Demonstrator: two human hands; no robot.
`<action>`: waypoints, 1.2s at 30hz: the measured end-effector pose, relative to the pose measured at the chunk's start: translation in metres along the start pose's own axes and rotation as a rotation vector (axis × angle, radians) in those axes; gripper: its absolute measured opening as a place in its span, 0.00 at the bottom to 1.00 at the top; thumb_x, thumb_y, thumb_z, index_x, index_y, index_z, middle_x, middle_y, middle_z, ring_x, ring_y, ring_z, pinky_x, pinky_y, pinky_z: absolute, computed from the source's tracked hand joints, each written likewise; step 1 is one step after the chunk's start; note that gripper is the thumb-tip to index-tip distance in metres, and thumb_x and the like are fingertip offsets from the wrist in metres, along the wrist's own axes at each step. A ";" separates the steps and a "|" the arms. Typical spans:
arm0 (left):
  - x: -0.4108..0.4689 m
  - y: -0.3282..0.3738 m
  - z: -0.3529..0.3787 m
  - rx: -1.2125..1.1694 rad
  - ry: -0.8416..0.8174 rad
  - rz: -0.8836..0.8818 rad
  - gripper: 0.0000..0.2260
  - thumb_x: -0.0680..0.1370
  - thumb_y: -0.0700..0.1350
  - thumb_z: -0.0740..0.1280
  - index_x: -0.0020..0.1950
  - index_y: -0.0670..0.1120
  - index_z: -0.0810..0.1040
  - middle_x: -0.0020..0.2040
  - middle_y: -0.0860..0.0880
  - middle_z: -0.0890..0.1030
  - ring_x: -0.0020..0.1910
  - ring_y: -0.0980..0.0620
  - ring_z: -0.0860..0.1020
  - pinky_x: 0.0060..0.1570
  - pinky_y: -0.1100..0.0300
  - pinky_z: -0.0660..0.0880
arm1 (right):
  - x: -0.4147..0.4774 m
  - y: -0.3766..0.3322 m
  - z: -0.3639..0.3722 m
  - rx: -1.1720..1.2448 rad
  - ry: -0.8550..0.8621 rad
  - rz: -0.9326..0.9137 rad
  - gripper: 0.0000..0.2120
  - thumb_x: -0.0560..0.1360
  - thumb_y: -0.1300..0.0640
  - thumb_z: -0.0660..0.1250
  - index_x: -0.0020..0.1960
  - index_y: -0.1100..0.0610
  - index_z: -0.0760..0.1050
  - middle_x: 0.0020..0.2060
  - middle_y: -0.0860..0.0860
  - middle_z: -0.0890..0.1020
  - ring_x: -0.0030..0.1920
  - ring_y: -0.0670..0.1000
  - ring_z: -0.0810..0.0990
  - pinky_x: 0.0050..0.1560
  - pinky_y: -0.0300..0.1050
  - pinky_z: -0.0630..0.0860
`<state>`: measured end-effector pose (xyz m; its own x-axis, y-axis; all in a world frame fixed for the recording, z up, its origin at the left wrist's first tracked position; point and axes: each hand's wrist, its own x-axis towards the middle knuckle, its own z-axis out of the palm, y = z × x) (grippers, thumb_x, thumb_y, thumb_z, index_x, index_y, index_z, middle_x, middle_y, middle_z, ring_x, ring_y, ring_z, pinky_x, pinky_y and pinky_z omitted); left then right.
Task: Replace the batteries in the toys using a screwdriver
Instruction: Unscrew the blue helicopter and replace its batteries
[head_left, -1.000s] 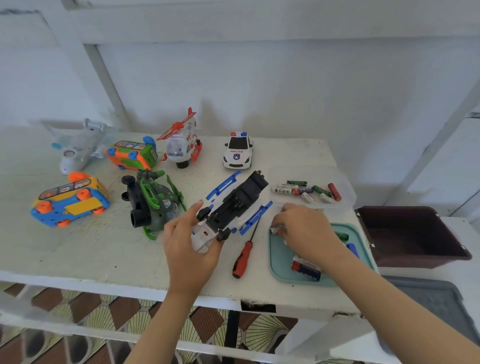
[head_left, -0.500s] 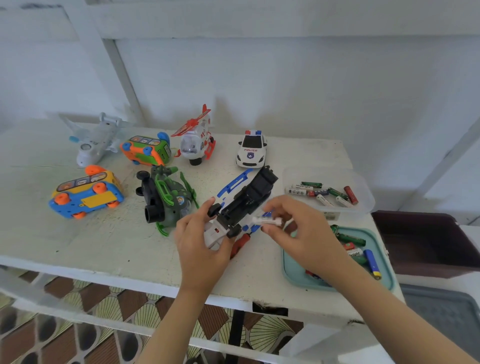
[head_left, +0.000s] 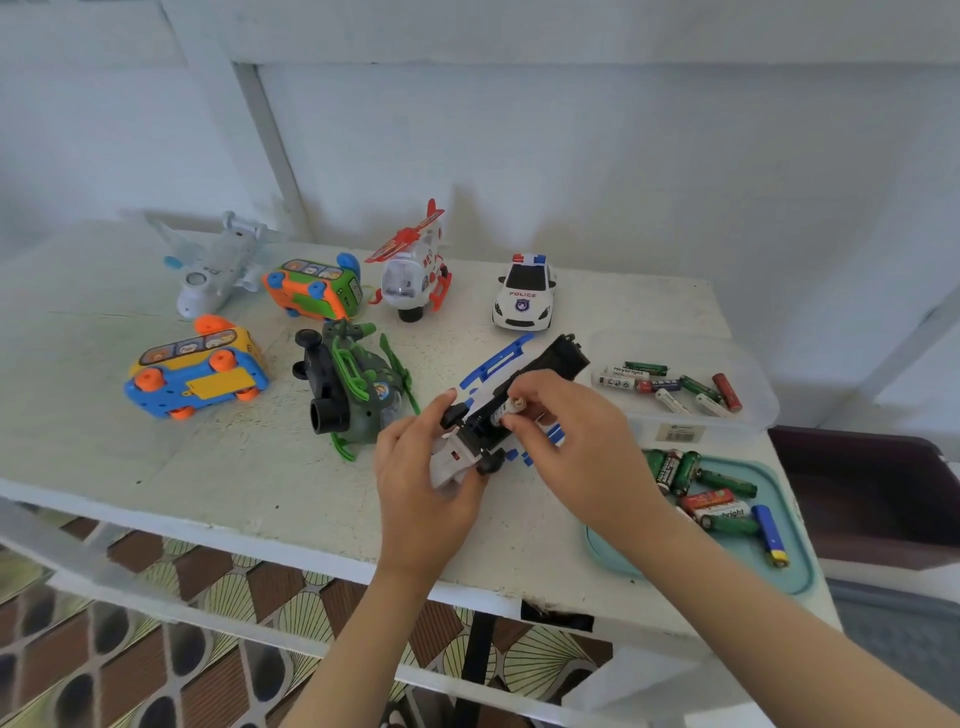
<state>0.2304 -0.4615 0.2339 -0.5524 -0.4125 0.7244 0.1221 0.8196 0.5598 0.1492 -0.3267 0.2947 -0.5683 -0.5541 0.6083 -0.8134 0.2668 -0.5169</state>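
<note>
The toy being worked on is the white-and-blue vehicle (head_left: 558, 358), flipped belly-up so its black underside faces the camera. It sits near the front edge of the white table (head_left: 208, 467), a bit right of middle.

The left hand (head_left: 421, 483) has its fingers wrapped round the near end of the toy, with the thumb up next to one of the black wheels. The right hand (head_left: 576, 441) pinches a small white battery (head_left: 505, 411) between thumb and fingertips, right down on the black underside. It's kinda hard to tell whether the battery is actually in the slot or just touching it, since the fingers block that bit.

Going outward from the toy:
- 3 o'clock: clear plastic tub (head_left: 748, 421) with a handful of loose batteries inside
- 4 to 5 o'clock: teal tray (head_left: 795, 577) with more batteries, mostly green plus a blue one
- 9 o'clock: green helicopter (head_left: 353, 389) lying on its side, just beside the left thumb
- 12 o'clock: police car (head_left: 524, 293), upright
- 11 o'clock: red-and-white helicopter (head_left: 415, 265)
- 10 o'clock: orange-and-green bus (head_left: 311, 288) on its side, with the pale plane (head_left: 218, 265) beyond it
- far out at 9: blue-and-yellow bus (head_left: 197, 371), also tipped over

A dark bin (head_left: 872, 493) sits off the table's right end.
</note>
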 end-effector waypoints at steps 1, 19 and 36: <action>0.000 0.000 0.000 -0.001 -0.004 0.001 0.26 0.72 0.48 0.67 0.69 0.49 0.69 0.58 0.75 0.67 0.51 0.56 0.68 0.55 0.68 0.65 | 0.000 0.003 0.002 -0.027 -0.010 -0.034 0.05 0.74 0.60 0.68 0.51 0.57 0.76 0.40 0.47 0.80 0.40 0.46 0.76 0.41 0.43 0.72; -0.002 -0.002 0.000 -0.022 -0.016 -0.061 0.29 0.69 0.40 0.72 0.70 0.47 0.69 0.47 0.58 0.71 0.49 0.55 0.69 0.56 0.75 0.63 | 0.006 0.015 -0.001 -0.229 -0.195 -0.374 0.12 0.75 0.62 0.62 0.53 0.59 0.82 0.47 0.54 0.82 0.46 0.54 0.79 0.43 0.46 0.76; -0.002 -0.002 0.001 -0.065 -0.020 -0.050 0.26 0.72 0.48 0.66 0.70 0.48 0.69 0.50 0.65 0.69 0.48 0.51 0.71 0.51 0.69 0.66 | -0.002 0.006 -0.009 -0.349 -0.191 -0.276 0.14 0.75 0.58 0.59 0.51 0.54 0.83 0.36 0.50 0.78 0.36 0.52 0.75 0.39 0.47 0.71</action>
<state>0.2304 -0.4620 0.2311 -0.5757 -0.4435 0.6869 0.1468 0.7704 0.6205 0.1440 -0.3173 0.2954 -0.3189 -0.7676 0.5560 -0.9423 0.3196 -0.0992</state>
